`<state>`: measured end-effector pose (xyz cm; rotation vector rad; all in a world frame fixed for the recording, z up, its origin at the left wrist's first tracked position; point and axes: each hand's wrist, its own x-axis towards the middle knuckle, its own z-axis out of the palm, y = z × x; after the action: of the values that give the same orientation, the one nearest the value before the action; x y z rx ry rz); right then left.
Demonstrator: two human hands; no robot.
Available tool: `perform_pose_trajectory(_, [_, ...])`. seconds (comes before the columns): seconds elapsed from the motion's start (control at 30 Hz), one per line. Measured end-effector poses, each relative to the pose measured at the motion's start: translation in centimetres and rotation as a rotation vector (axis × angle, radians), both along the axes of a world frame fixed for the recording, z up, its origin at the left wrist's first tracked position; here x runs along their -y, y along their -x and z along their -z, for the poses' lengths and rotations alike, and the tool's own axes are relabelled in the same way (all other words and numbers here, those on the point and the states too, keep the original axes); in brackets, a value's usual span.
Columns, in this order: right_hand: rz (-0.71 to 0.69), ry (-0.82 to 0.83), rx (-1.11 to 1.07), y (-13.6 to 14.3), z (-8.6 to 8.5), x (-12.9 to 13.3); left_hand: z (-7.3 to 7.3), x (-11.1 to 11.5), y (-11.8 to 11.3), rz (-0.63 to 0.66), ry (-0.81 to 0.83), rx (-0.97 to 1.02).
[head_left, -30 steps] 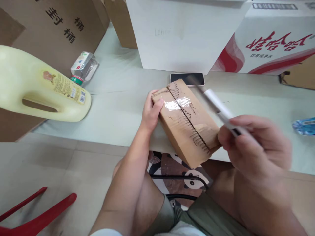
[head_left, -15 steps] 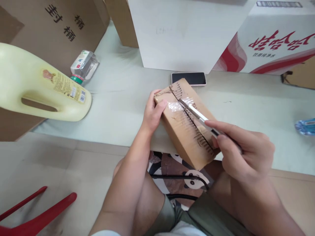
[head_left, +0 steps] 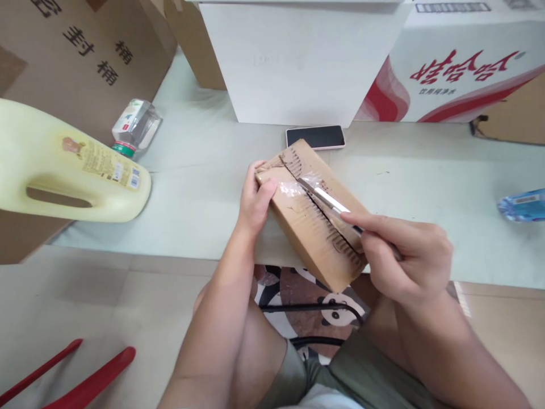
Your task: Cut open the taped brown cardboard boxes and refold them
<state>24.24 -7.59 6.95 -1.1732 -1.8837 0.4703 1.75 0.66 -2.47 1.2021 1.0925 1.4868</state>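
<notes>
A brown cardboard box [head_left: 293,218] lies tilted over the front edge of the table, with a dark seam along its top and clear tape [head_left: 290,188] across the seam. My left hand [head_left: 255,199] grips the box's far left corner, thumb on top. In my right hand [head_left: 404,253] is a silver utility knife [head_left: 330,200], held with the forefinger stretched along it. Its blade tip rests at the seam beside the tape. My right fingers are close to the near right end of the box.
Behind the box a phone [head_left: 315,137] lies before a white box [head_left: 293,68]. To the left are a yellow jug [head_left: 55,165] and a clear bottle [head_left: 138,128]. A blue packet [head_left: 523,205] lies at the right. Red legs [head_left: 102,378] show at lower left.
The view has shifted, so the box, phone and both hands appear slightly further left. Both hands keep their holds, and the knife tip stays near the tape.
</notes>
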Motion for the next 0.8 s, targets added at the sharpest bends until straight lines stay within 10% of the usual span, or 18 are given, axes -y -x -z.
perform_pose_trajectory(0.8, [-0.035, 0.028, -0.015, 0.1, -0.2, -0.7, 0.7, -0.1, 0.6, -0.040, 0.000, -0.014])
